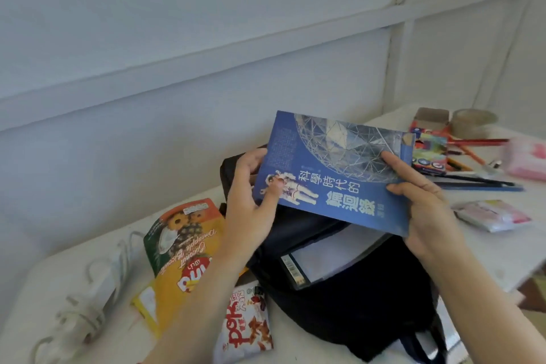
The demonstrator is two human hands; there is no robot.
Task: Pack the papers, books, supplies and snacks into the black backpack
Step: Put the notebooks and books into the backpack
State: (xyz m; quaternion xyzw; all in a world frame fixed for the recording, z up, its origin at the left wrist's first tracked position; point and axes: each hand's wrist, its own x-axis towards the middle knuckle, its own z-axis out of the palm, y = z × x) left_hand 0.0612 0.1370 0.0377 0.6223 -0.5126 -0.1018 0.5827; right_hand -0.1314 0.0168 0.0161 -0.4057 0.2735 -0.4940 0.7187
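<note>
Blue paperback book with a geodesic-dome cover [334, 171], held just above the open mouth of the black fabric backpack [354, 304] on the white table [487, 254]. The left hand [251, 195] clasps its left edge, thumb on the cover; the right hand [425, 210] pinches its right edge. White papers [325, 257] sit inside the backpack.

The blue book [334, 174] hides the far rim of the black backpack [354, 304]. The pink packet [526, 162] is cut by the right edge, and the pencils [472, 182] are blurred.
</note>
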